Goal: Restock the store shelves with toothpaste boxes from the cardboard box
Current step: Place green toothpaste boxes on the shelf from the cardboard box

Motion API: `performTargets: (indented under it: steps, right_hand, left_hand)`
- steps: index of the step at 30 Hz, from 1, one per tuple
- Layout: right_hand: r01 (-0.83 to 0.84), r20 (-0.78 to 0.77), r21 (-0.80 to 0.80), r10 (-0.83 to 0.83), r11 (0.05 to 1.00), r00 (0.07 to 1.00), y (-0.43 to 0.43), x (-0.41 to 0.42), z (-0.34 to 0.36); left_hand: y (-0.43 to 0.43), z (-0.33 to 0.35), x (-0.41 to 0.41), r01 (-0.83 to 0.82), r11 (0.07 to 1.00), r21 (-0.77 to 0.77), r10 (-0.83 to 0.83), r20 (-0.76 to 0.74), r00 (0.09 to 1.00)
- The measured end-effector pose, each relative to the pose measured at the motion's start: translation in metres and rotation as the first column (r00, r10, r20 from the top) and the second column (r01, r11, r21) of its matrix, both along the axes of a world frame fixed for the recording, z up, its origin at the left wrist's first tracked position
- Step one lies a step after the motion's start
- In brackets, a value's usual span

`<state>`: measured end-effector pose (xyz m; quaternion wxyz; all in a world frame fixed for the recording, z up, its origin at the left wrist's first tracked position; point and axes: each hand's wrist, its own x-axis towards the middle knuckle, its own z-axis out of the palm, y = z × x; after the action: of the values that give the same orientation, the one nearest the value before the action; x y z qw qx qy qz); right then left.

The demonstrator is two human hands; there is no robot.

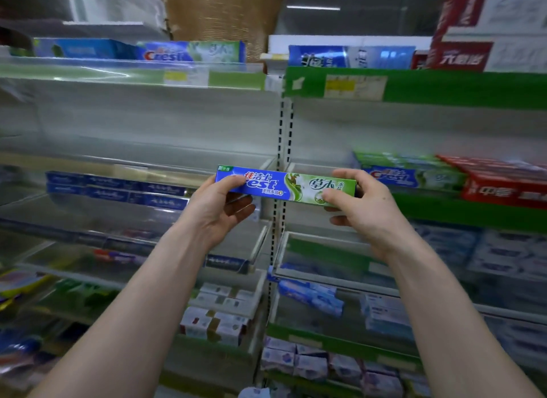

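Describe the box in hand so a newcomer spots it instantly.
Find the perforated upright between the two shelf bays. Right in front of it is a long toothpaste box, blue at its left end and green at its right. Unlike the matching boxes shelved to its right, it is off the shelf, held by the left hand and right hand.

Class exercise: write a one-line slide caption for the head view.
A Crest box held by its ends in the left hand and right hand, before the shelves.
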<state>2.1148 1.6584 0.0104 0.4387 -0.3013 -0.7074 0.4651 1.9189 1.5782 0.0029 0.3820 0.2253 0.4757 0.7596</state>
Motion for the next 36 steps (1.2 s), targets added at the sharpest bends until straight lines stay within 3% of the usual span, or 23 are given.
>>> performTargets:
  steps: [13,19,28,36]
  right_hand:
    - [0.208,0.033,0.034,-0.210,0.977,0.977,0.042,0.081,0.008]
    - [0.244,0.119,0.081,-0.252,0.966,0.960,0.073,0.128,0.024]
    - [0.169,0.415,0.271,-0.273,0.948,0.868,0.129,0.184,0.057]
    - [0.082,0.592,0.416,-0.338,0.906,0.732,0.177,0.196,0.062]
  left_hand:
    - [0.077,0.007,0.064,0.193,0.981,-0.003,-0.193,-0.041,0.980]
    - [0.112,0.020,0.103,0.218,0.975,-0.040,-0.221,-0.100,0.970]
    - [0.154,0.043,0.131,0.165,0.971,-0.174,-0.218,-0.358,0.908]
    - [0.175,0.049,0.143,-0.005,0.960,-0.280,-0.196,-0.684,0.703]
